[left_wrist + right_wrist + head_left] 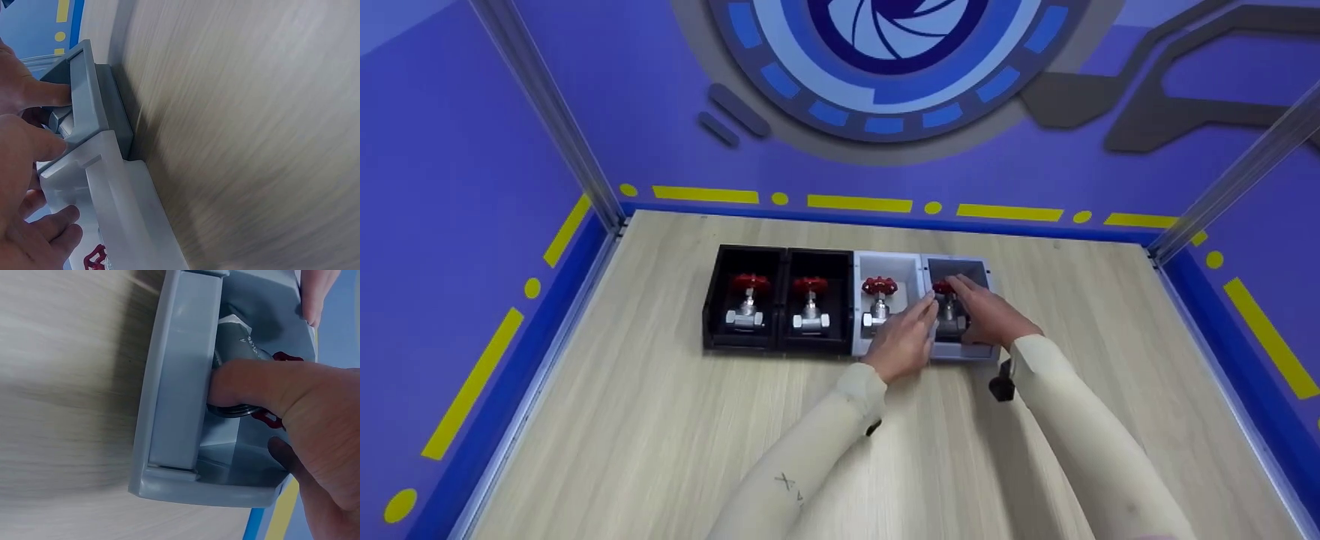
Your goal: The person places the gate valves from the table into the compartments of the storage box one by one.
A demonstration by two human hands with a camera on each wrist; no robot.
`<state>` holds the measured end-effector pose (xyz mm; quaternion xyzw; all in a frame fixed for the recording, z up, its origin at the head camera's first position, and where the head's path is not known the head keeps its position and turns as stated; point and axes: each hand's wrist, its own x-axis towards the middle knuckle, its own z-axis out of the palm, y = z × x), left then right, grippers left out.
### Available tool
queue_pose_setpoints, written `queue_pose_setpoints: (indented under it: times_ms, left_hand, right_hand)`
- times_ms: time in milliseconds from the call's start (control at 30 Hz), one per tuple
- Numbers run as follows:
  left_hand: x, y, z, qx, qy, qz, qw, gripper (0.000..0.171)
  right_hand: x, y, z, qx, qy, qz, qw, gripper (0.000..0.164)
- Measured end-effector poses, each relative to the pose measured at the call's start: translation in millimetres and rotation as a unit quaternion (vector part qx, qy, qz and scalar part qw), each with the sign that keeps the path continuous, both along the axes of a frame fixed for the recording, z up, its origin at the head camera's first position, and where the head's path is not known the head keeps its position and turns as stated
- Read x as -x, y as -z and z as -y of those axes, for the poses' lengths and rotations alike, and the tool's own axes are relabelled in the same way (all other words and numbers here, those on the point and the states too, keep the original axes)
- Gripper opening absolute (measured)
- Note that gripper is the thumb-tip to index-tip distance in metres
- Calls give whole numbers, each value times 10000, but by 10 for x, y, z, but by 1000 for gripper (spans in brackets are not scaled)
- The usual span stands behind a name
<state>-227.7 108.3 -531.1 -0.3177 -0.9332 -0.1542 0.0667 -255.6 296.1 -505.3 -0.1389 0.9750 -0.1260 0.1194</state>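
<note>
In the head view four globe valves with red handwheels stand in a row of joined bins. My right hand [994, 311] reaches into the grey bin [183, 371] at the right end and grips the dark metal valve [239, 340], its thumb along the valve body and fingers near the red handwheel. Beside it, my left hand [904, 341] holds the side wall between that bin and the white bin [126, 208], its thumb by the grey bin and other fingers over the white one. A silver valve [879, 307] stands in the white bin, partly hidden by my left hand.
Left of the white bin are two black bins [781, 349], holding a silver valve [746, 307] and another silver valve [811, 307]. The bins sit on a wood-grain table [660, 420]. Blue printed panels [645, 97] and metal posts enclose the back and sides.
</note>
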Motion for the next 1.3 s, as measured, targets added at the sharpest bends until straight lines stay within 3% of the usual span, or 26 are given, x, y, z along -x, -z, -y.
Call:
queue_pose_setpoints:
  times_ms: [467,1033,1300]
  left_hand:
    - [-1,-12,-7,17,-43,231,9997,61]
    - [-2,16,0,-112,35,238,9996,60]
    - [0,17,1,-62,-40,286,9996,60]
  right_hand:
    - [17,16,54,-183,139,96,9997,102]
    - [41,81,89,-391,357,89,9986,95]
    - [47,92,108,-450,315,-97,9984,83]
